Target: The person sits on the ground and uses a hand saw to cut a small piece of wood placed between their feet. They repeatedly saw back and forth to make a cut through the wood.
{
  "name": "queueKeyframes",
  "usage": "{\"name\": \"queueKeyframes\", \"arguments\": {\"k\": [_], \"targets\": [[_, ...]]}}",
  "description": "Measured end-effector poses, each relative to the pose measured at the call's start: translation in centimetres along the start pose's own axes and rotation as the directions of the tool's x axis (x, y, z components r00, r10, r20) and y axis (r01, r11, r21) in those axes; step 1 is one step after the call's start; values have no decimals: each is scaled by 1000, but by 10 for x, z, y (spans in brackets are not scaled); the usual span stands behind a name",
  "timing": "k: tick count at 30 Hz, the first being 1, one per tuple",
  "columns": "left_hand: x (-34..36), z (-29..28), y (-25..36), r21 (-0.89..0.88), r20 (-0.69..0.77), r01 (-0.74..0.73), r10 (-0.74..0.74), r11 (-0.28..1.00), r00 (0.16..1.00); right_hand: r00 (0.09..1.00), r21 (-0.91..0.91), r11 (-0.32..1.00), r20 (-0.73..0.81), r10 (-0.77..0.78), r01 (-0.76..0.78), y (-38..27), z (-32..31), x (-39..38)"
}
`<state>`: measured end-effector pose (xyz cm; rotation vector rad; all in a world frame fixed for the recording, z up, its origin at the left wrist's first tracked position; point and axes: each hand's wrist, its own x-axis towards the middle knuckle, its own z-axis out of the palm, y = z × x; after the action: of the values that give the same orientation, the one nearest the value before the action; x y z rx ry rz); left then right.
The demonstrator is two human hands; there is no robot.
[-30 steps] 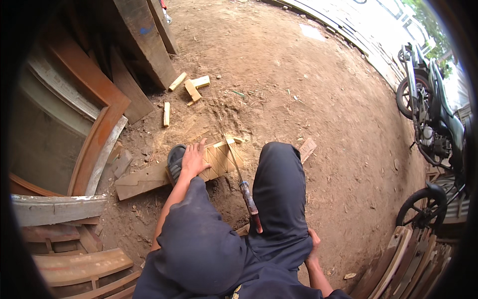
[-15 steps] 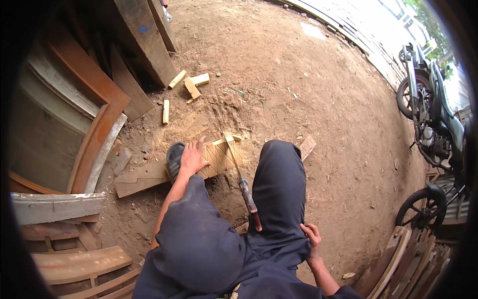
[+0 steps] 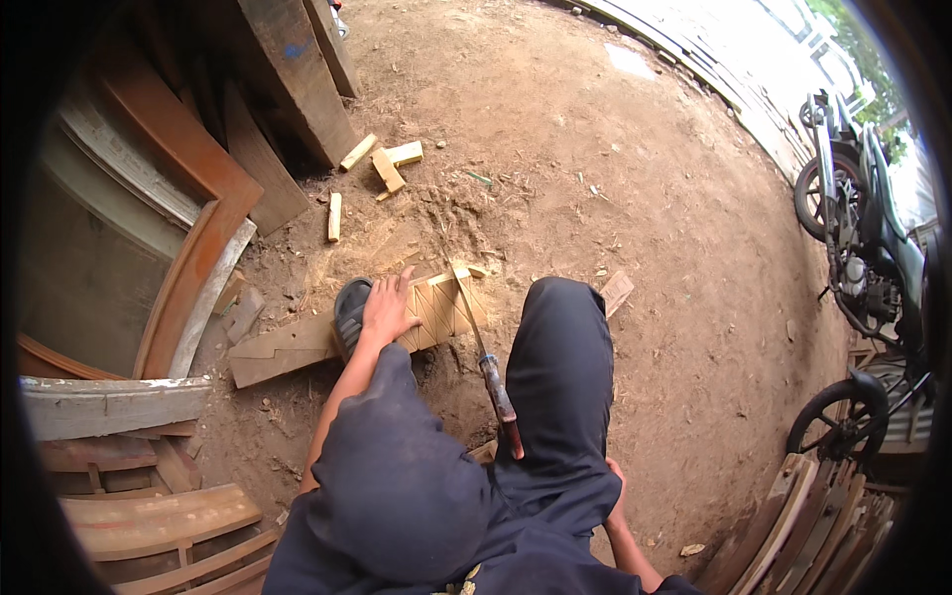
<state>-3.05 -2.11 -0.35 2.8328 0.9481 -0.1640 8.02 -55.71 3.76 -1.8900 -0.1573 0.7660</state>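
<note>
Wooden plank [image 3: 297, 349] lies on the dirt ground [image 3: 615, 169] just in front of the shoe [image 3: 350, 309], with the left hand [image 3: 387, 307] pressed flat and open on its marked end. I judge the press should stay firm beside the leaning handsaw [image 3: 483, 359]; the right hand [image 3: 615, 493], by the hip, holds nothing I can see.

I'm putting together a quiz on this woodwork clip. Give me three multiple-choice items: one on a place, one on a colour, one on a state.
1. Where does the left hand rest?
A. on the plank
B. on the motorcycle
C. on the saw's handle

2. What colour are the trousers?
A. white
B. dark
C. red

3. How does the saw stand?
A. gripped by both hands
B. hung on a wall
C. leaning unheld against the leg

Key: 1 A, the palm lies flat on the plank beside the shoe. 2 B, the cloth is dark navy. 3 C, no hand touches it.
</note>
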Motion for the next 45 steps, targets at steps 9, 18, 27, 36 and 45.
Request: {"name": "queueKeyframes", "arguments": {"k": [9, 18, 27, 36, 45], "targets": [[0, 1, -2, 32, -35, -16, 17, 999, 999, 989, 12, 1000, 147, -24, 22, -24, 0, 0], [0, 0, 1, 25, 2, 1, -1, 1000, 1000, 1000, -105, 994, -5, -9, 9, -22, 4, 4], [0, 1, -1, 19, 1, -4, 4, 1000, 1000, 991, -174, 983, -132, 36, -59, -13, 3, 7], [-2, -2, -1, 2, 7, 2, -2, 1000, 1000, 994, -358, 928, 86, -73, 99, -26, -5, 14], [-3, -2, -2, 54, 7, -26, 25, 998, 1000, 817, -887, 372, 417, 399, 271, -158, 3, 19]]}}
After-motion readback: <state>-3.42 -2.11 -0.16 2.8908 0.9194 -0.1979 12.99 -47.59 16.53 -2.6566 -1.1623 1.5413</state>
